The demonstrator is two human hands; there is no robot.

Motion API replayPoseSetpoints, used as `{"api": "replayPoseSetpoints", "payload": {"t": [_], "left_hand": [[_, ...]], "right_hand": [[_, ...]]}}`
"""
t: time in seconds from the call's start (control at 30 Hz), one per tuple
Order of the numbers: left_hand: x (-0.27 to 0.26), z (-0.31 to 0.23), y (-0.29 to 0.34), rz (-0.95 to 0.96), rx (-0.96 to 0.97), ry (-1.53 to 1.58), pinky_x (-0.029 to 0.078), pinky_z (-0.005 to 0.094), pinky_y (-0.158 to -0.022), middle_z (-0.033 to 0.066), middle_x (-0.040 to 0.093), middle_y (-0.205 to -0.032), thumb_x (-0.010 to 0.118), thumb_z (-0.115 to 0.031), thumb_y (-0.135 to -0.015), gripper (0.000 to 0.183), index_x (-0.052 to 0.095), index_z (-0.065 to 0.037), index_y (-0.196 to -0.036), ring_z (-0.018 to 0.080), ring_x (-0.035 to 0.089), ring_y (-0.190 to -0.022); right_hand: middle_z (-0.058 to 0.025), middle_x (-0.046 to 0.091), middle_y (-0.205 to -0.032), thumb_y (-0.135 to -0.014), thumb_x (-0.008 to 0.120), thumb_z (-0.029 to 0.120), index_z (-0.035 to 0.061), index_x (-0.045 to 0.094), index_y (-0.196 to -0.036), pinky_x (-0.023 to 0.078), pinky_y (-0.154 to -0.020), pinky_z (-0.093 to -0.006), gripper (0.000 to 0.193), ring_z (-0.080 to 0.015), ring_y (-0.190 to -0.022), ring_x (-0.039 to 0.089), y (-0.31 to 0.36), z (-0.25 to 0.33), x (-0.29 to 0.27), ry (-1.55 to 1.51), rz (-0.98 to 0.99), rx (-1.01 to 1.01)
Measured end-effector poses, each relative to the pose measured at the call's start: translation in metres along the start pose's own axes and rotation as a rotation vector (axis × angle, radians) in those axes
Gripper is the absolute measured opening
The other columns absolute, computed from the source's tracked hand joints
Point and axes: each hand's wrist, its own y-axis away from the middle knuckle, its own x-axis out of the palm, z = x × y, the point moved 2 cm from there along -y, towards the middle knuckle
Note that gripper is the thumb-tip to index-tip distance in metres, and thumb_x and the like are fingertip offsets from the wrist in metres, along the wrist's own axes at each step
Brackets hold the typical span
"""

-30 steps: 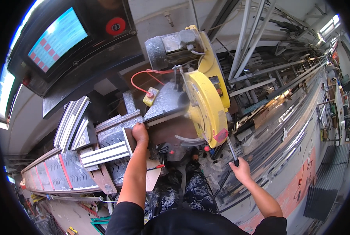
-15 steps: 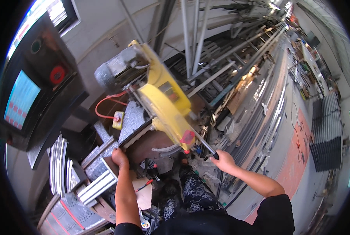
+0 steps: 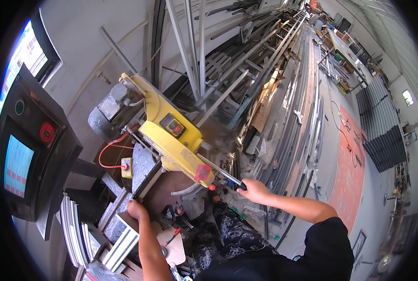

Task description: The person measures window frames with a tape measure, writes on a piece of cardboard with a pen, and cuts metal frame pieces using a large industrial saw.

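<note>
A yellow cut-off saw head [image 3: 166,140] with a grey motor [image 3: 103,117] stands left of the middle, over a dusty metal bed [image 3: 143,164]. My right hand [image 3: 255,191] is wrapped round the black grip at the end of the saw's metal lever [image 3: 223,172]. At the near end of the bed, my left hand [image 3: 136,210] is closed beside a straight metal bar [image 3: 150,184] that runs toward the saw. What its fingers hold is hidden. Next to that hand lie pale grooved metal profiles [image 3: 121,249]. The blade cannot be seen under the yellow guard.
A control panel [image 3: 35,150] with a screen and red button stands at left. A red cable runs to a small yellow switch box [image 3: 126,167]. Long metal profiles [image 3: 284,154] cover the floor at right, beyond my legs. A red-handled tool [image 3: 172,237] lies on cardboard [image 3: 176,253].
The view has turned, so the saw and control panel sit further left and lower. Both hands keep their places on the machine, and the yellow head looks sharper.
</note>
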Motion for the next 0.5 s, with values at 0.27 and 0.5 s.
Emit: {"api": "replayPoseSetpoints", "payload": {"t": [0.27, 0.5], "left_hand": [[0.003, 0.001, -0.001, 0.034, -0.013, 0.011, 0.046, 0.0407, -0.057, 0.0141, 0.057, -0.071, 0.062, -0.012, -0.072, 0.013, 0.056, -0.002, -0.065, 0.031, 0.057, -0.065], [-0.003, -0.002, -0.002, 0.043, 0.002, 0.046, 0.045, 0.0414, -0.058, 0.0157, 0.058, -0.071, 0.065, -0.011, -0.069, 0.014, 0.055, -0.001, -0.064, 0.0328, 0.057, -0.065]], "right_hand": [[-0.0168, 0.06, -0.077, -0.078, 0.061, 0.03, 0.003, 0.053, -0.088, 0.046, -0.065, -0.045, 0.03, -0.0361, -0.074, 0.059, 0.0, 0.002, -0.001, 0.003, 0.075, 0.077], [-0.0177, 0.058, -0.073, -0.078, 0.061, 0.029, 0.0022, 0.055, -0.087, 0.044, -0.064, -0.0433, 0.029, -0.0351, -0.07, 0.058, -0.001, 0.0, 0.002, 0.002, 0.041, 0.061]]}}
